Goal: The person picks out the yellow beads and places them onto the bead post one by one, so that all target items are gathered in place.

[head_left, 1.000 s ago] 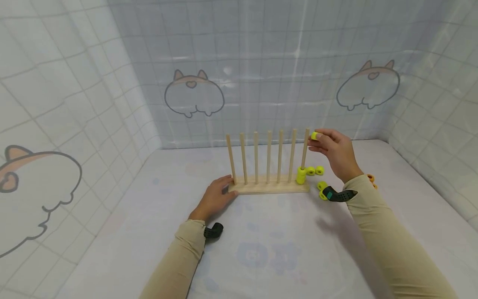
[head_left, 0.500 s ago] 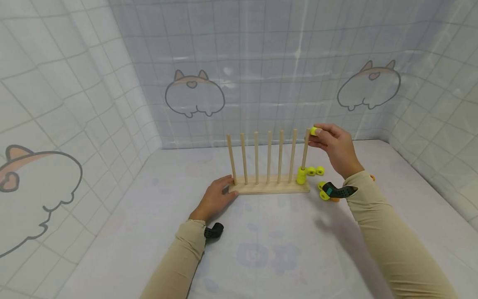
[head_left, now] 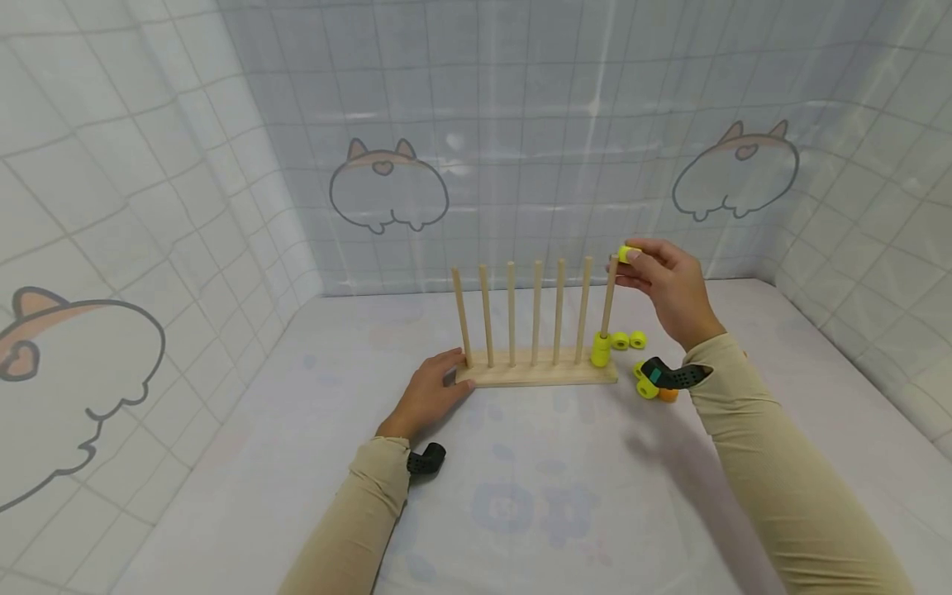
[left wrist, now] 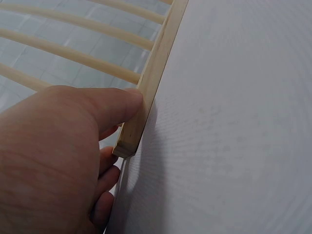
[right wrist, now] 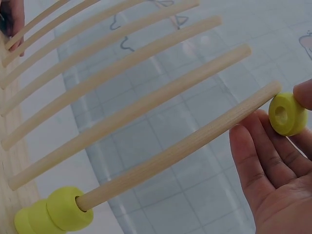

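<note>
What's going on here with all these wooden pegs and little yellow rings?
A person's right hand pinches a yellow ring close beside the tip of the rightmost peg; it isn't threaded on yet. The left hand grips the other end of the wooden base. Stacked yellow rings sit low on that peg, while the other six pegs are bare.

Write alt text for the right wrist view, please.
The right hand pinches a yellow ring beside the tip of the nearest wooden peg, its base stacked with yellow rings. Six bare pegs stand beyond, with the left hand at the far end.
</note>
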Demonstrator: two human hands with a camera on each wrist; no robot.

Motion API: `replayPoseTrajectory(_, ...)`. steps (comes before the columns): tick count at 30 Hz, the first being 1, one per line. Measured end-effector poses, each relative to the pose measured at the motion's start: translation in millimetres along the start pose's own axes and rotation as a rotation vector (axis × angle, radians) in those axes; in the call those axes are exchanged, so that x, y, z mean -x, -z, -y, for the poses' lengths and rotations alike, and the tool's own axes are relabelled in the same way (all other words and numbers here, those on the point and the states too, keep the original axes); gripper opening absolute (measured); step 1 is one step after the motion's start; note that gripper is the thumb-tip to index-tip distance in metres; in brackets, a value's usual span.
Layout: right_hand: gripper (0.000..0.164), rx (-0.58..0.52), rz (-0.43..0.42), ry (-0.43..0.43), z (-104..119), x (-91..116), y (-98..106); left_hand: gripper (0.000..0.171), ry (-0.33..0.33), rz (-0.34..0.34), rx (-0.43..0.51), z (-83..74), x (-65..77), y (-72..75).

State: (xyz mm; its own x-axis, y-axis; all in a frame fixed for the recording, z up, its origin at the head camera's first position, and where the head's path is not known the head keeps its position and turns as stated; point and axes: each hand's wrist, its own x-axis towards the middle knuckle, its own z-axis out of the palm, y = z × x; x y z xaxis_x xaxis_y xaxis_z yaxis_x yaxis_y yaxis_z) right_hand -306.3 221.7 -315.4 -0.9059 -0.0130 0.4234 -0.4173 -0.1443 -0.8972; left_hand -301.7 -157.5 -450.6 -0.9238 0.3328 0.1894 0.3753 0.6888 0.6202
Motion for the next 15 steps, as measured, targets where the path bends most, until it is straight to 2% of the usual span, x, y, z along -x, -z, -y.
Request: replayPoseTrajectory(15, 0.037, -0.061, -0.001, 0.007, 5.7, -3.7, -4.3, 0.054, -0.007, 0.001, 0.002, 1.3, -0.8, -0.2)
